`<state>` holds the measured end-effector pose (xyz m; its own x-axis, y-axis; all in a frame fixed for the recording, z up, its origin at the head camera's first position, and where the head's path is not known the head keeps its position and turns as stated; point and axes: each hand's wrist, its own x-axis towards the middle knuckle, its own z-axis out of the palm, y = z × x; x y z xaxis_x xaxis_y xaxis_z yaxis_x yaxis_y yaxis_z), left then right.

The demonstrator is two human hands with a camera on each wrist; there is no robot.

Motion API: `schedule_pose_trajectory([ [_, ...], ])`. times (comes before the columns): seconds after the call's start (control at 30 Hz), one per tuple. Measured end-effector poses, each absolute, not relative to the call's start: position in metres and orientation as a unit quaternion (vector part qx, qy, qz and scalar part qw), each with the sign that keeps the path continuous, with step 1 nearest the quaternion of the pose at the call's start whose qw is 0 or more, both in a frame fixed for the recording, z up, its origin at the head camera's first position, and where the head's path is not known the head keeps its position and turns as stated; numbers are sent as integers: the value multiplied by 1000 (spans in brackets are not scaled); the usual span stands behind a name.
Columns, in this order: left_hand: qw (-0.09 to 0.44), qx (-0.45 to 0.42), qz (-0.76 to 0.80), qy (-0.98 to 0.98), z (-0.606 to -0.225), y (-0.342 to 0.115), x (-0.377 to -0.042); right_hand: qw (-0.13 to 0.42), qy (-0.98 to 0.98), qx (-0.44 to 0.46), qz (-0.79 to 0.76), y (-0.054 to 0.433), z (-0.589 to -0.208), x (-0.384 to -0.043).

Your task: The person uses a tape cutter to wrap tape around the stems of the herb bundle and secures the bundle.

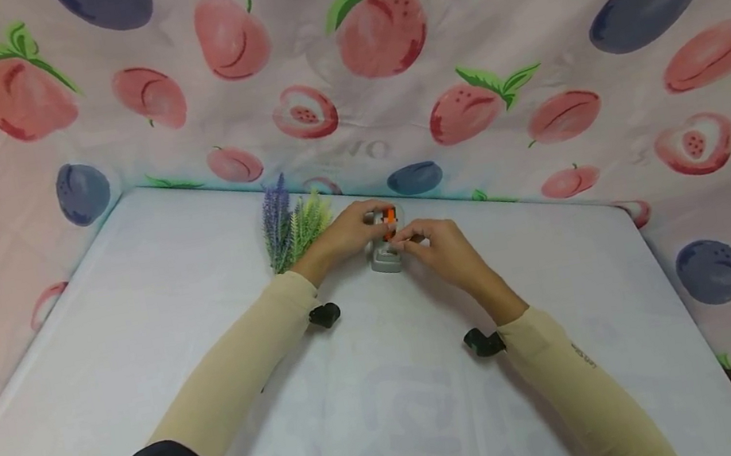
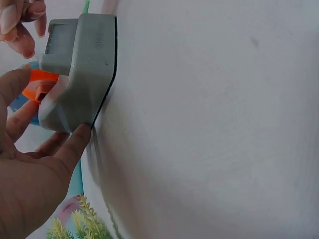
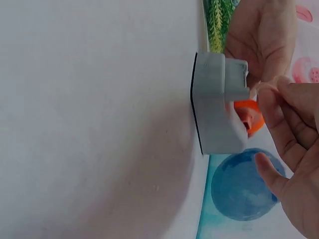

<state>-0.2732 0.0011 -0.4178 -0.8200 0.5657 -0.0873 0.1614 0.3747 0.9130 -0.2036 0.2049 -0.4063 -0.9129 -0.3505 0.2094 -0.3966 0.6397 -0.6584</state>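
Observation:
A grey tape dispenser (image 1: 385, 258) with an orange hub (image 2: 40, 84) stands near the back of the table. My left hand (image 1: 350, 232) holds it from the left side. In the left wrist view, the thumb is by the hub and other fingertips touch the grey body low down. My right hand (image 1: 443, 249) is at its right front. Thumb and forefinger pinch what looks like the end of the clear tape (image 3: 255, 90), close to the dispenser's cutting edge. The tape is thin and hard to make out.
Purple artificial lavender (image 1: 277, 222) and yellow-green sprigs (image 1: 308, 221) lie to the left, beside my left wrist. A white cloth covers the table (image 1: 366, 405). Behind its back edge hangs a fruit-print curtain (image 1: 321, 50). Black wrist cameras (image 1: 325, 315) sit under both forearms.

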Motion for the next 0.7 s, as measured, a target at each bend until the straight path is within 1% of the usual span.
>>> schedule_pose_trajectory([
  [0.3,199,226,512,805,-417,2,-272,40,-894,202,399,203,-405,-198],
  [0.7,204,216,511,807,-420,3,-274,42,-875,184,446,204,-406,-204],
])
